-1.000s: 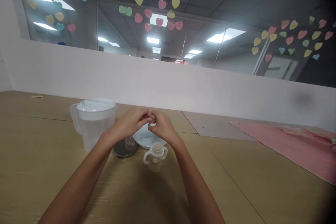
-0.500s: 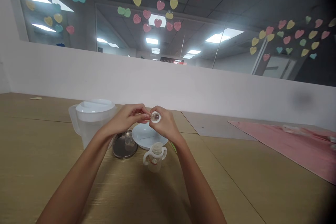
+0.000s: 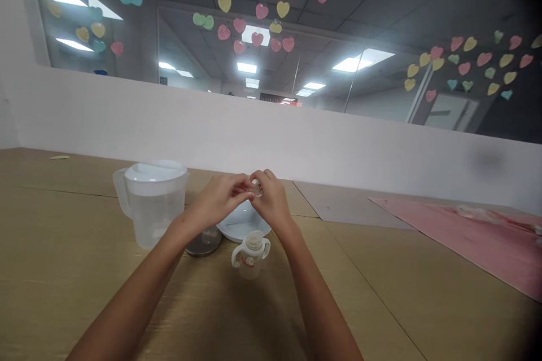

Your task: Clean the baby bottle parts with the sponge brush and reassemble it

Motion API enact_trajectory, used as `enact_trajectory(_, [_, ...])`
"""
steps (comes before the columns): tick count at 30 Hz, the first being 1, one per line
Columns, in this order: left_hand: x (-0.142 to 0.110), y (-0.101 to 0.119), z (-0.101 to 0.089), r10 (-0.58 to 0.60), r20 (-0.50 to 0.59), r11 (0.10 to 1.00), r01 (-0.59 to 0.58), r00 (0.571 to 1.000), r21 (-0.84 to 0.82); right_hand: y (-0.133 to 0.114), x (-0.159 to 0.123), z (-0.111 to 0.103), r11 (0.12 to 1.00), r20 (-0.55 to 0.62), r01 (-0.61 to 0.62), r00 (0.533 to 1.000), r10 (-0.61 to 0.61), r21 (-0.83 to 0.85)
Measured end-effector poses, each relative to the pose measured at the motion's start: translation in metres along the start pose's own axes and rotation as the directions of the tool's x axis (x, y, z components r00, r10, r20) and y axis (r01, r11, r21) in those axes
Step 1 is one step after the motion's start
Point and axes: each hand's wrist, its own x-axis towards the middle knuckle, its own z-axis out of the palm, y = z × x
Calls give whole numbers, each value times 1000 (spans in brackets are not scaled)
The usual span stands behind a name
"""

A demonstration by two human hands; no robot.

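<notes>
My left hand (image 3: 220, 200) and my right hand (image 3: 271, 200) meet above the table, both pinching a small clear round piece with a white ring (image 3: 256, 186). Just below them a small baby bottle (image 3: 250, 256) with two white handles stands upright without a top. A white plate (image 3: 241, 224) lies behind it, partly hidden by my hands. A round metal dish (image 3: 204, 241) with a small clear item on it sits to the plate's left.
A clear jug (image 3: 151, 200) with a white lid holds water at the left. A pink mat (image 3: 466, 231) covers the table's right side. A low white wall (image 3: 296, 141) runs behind the wooden table (image 3: 84, 271), with heart stickers on the glass above.
My hands have closed in tighter around the small round piece and shifted slightly right. The ring faced the camera half a second ago; now my fingers mostly cover it.
</notes>
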Motion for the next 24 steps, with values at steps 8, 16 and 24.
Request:
enact_trajectory(8, [-4, 10, 7, -54, 1, 860, 46, 999, 508, 1, -1, 4, 997, 102, -28, 994, 36, -78])
enact_trajectory(16, [-2, -15, 3, -215, 249, 931, 121, 944, 343, 11, -2, -17, 975, 588, -223, 791, 168, 21])
enact_trajectory(24, [4, -37, 31, -231, 543, 967, 131, 807, 217, 16, -3, -34, 891, 617, -454, 703, 353, 8])
